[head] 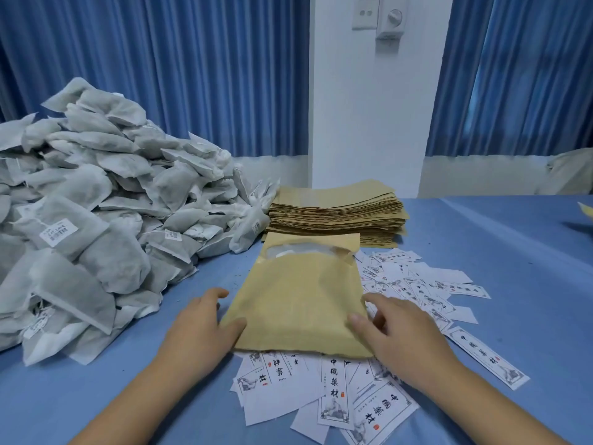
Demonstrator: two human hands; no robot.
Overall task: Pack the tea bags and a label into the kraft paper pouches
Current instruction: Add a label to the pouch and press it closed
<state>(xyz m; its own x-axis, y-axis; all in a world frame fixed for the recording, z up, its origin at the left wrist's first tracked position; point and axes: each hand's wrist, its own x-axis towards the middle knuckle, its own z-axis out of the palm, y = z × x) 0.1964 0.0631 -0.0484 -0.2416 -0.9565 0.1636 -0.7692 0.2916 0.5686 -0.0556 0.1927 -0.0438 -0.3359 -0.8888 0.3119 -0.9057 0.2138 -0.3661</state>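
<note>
fingers [221,293] of the left hand [205,326] lie loosely curved along the left edge of the kraft pouch [298,303], with the thumb resting on its near corner. the right hand [401,338] mirrors this on the right edge, fingers spread and nearly straight, thumb on the paper. neither hand plainly clamps the pouch. both look relaxed and open, steadying it, though i cannot tell whether a fingertip is tucked under an edge.

the pouch lies flat on the blue tabletop [513,258] between the hands. its near end rests on scattered printed labels [333,390] and its mouth points away from the person. the mouth gapes, and something white shows inside, most likely tea bags already packed. the loose tea bags [96,203] are heaped at the left, reaching to the stack of empty pouches [337,213] that sits just beyond the open one. more labels fan out to the right.

from this, filling seems done or nearly done for this pouch, and the label looks like the step in hand, since no label shows in the mouth. the next move calls for the right hand to pick one slip from the overlapping labels beside it. these are thin and flat and may lift in twos. the left hand would need to hold the mouth open enough for the slip to slide in beside the bags.
</note>
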